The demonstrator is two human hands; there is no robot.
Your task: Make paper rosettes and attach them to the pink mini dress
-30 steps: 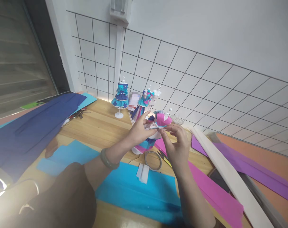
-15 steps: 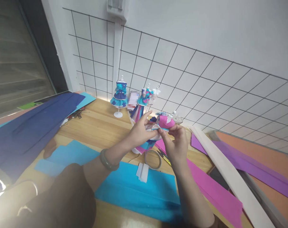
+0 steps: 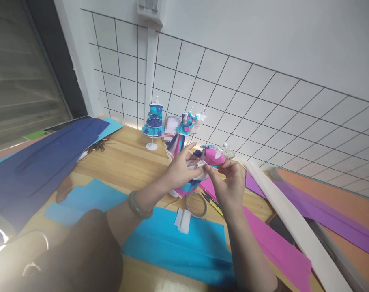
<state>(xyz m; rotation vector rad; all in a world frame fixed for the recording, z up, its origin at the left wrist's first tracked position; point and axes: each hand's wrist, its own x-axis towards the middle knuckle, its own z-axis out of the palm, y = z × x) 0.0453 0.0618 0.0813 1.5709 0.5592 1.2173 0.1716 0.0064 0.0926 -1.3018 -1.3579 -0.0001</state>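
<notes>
A miniature dress form (image 3: 214,155) in a pink top and a blue, white and pink paper skirt is tilted over between my hands. My left hand (image 3: 182,165) grips the pale part at its waist, thumb and fingers closing on the white paper there. At the other side, my right hand (image 3: 228,180) pinches the edge beside the pink bodice, its thumb near the white strip. The fingers' undersides are partly hidden. Below the skirt lie a roll of tape (image 3: 196,204) and a yellow-handled cutter (image 3: 213,202).
Behind stand dressed mini mannequins, one in blue (image 3: 155,121). Blue paper (image 3: 178,251) with white strips (image 3: 182,221) lies in front. Pink paper (image 3: 275,247) and a long cream roll (image 3: 297,227) lie at right, dark-blue paper (image 3: 44,166) at left. A wire grid (image 3: 227,89) covers the wall.
My right hand has shifted slightly to the right, and the pink bodice has moved a little the same way. My left hand stays nearly where it was.
</notes>
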